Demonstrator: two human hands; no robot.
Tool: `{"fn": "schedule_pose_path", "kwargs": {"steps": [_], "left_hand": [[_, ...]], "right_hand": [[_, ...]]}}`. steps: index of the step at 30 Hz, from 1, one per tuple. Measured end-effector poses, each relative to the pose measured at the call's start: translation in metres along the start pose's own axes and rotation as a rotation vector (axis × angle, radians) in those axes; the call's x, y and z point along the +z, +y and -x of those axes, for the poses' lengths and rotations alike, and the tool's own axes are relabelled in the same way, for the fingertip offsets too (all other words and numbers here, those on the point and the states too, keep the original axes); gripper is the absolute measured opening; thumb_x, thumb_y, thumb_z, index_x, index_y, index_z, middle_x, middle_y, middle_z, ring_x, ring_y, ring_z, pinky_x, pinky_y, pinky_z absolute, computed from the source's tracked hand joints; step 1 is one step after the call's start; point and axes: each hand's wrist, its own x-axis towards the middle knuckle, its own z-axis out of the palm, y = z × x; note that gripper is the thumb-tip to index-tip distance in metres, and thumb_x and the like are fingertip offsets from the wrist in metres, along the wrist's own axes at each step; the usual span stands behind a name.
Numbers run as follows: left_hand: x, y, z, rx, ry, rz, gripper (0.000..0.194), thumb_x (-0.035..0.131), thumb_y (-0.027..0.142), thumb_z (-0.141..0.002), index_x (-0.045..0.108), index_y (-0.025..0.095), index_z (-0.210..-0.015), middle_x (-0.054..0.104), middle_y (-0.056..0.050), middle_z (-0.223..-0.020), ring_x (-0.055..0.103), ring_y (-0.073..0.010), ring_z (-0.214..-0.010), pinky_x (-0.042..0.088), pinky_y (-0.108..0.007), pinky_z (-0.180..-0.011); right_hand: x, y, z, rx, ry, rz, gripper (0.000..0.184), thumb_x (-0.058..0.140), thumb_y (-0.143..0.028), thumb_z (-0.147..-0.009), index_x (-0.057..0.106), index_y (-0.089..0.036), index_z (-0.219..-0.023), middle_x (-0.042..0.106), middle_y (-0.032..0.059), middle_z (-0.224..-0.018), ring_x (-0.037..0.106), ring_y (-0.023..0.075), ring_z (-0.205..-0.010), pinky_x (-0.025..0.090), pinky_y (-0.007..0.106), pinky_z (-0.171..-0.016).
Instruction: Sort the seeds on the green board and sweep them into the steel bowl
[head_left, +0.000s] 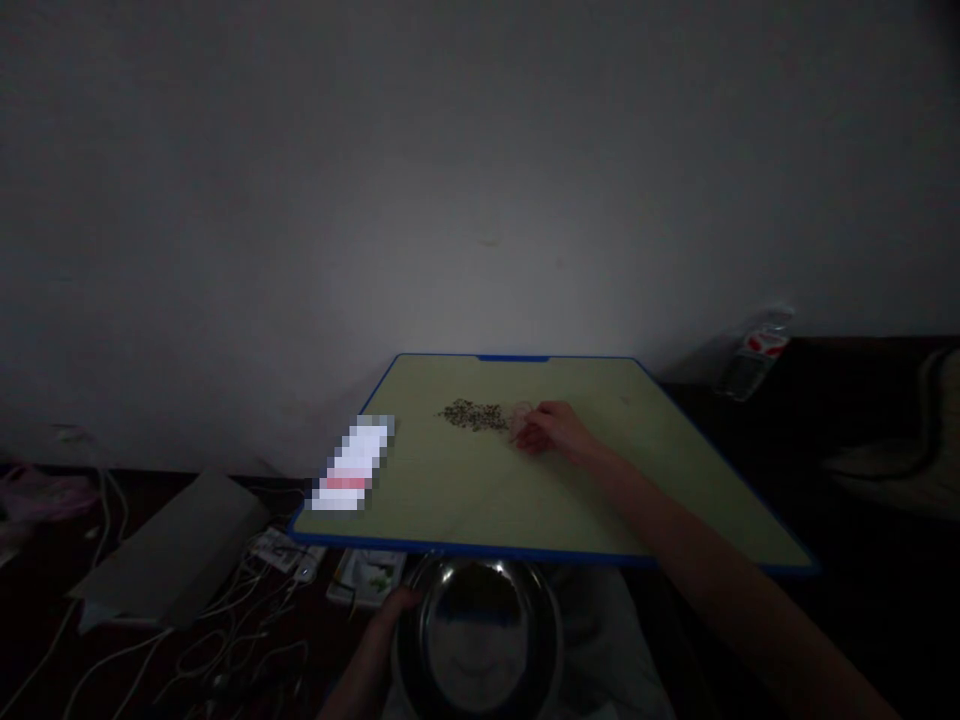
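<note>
A pale yellow-green board [465,490] with a blue edge lies flat in front of me. Small dark grains [474,414], perhaps seeds, are spread in a patch near its middle. My right hand [551,425] is closed at the right end of this patch, fingers bent down toward the board. A pale, see-through reddish thing [520,413] shows at its fingertips, too blurred to name. Below the board's near edge, a shiny metal bowl [480,650] rests at my lap. My left hand [390,615] grips the bowl's left rim, most of its fingers hidden.
A bright pixelated rectangle [352,465] lies at the board's left edge. White cables [225,610], a power strip [285,550] and a grey box-like thing [172,550] are on the dark floor at left. A clear package [756,355] stands at right by the wall [480,180].
</note>
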Motion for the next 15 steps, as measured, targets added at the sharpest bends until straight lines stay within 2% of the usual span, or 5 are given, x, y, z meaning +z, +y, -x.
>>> {"fn": "schedule_pose_path", "kwargs": {"steps": [4, 8, 12, 15], "left_hand": [[0.003, 0.002, 0.002, -0.055, 0.026, 0.026, 0.023, 0.06, 0.032, -0.074, 0.069, 0.013, -0.065, 0.072, -0.005, -0.056, 0.065, -0.0225, -0.06, 0.048, -0.033, -0.066], [-0.002, 0.002, -0.001, -0.027, -0.007, 0.014, 0.023, 0.059, 0.032, -0.075, 0.071, 0.013, -0.068, 0.073, -0.005, -0.059, 0.066, -0.0235, -0.062, 0.049, -0.034, -0.071], [-0.013, 0.002, -0.018, 0.002, 0.043, -0.071, 0.008, 0.065, 0.023, -0.067, 0.069, 0.017, -0.067, 0.075, -0.005, -0.064, 0.069, -0.0297, -0.078, 0.05, -0.039, -0.078], [-0.018, -0.002, -0.031, -0.005, 0.092, -0.138, 0.005, 0.065, 0.023, -0.064, 0.068, 0.02, -0.063, 0.075, -0.006, -0.062, 0.067, -0.0342, -0.087, 0.049, -0.043, -0.082]], "right_hand": [[-0.004, 0.0, -0.001, -0.022, 0.0, -0.003, 0.016, 0.054, -0.01, -0.085, 0.047, -0.018, -0.073, 0.067, 0.0042, -0.056, 0.066, 0.0167, -0.048, 0.052, 0.024, -0.044], [-0.009, -0.002, -0.004, -0.086, 0.056, 0.037, 0.017, 0.052, -0.011, -0.085, 0.044, -0.019, -0.072, 0.066, 0.0033, -0.056, 0.066, 0.0163, -0.048, 0.052, 0.023, -0.043], [-0.016, 0.0, -0.009, -0.211, 0.127, 0.094, 0.014, 0.051, -0.012, -0.085, 0.043, -0.021, -0.076, 0.066, -0.0001, -0.057, 0.066, 0.0152, -0.05, 0.053, 0.023, -0.046], [-0.02, 0.005, -0.013, -0.348, 0.141, 0.218, 0.007, 0.053, -0.016, -0.085, 0.047, -0.021, -0.085, 0.068, -0.0001, -0.064, 0.067, 0.0143, -0.053, 0.051, 0.022, -0.047]]}}
